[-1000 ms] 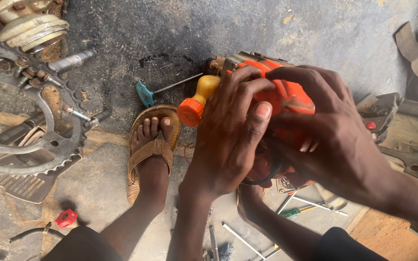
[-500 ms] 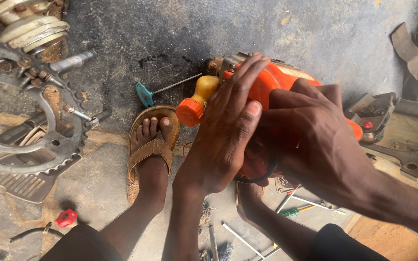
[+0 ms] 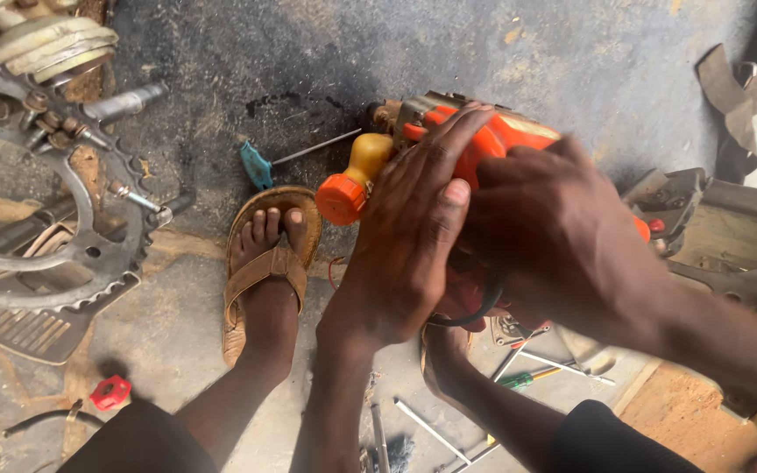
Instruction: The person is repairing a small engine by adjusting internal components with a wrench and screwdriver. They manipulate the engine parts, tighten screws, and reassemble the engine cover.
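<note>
orange power tool [image 3: 505, 131] sits mid-frame, held off the concrete floor [image 3: 501, 44] above the person's legs. orange plastic housing w/ a grey metal part at its far end, and a yellowish side handle [image 3: 370, 158] w/ an orange cap [image 3: 341, 199] sticking out to the left. most of the body is covered by the hands, so what kind of tool it is can't be told for sure, maybe a grinder.

left hand [image 3: 405, 245] lies flat over the near left side of the housing, fingers stretched up along it, thumb pressed across toward the right hand. right hand [image 3: 562, 236] wraps over the right side and top, fingers curled on the casing. both are pressed on the tool, hands touching each other at the thumb. a black cable [image 3: 475, 311] loops out just below them.

under the tool: left foot in a brown sandal [image 3: 260, 263] flat on the floor, right foot [image 3: 444, 355] partly hidden beneath the hands.

further out: teal t-handle wrench [image 3: 260, 165] just beyond the sandal toe. big toothed sprocket [image 3: 45, 219] w/ bolts at far left. red knob [image 3: 110, 392] on the floor lower left. green-handled screwdriver [image 3: 523, 379] and loose metal rods [image 3: 431, 429] near the right foot. grey metal parts [image 3: 676, 201] at right.
</note>
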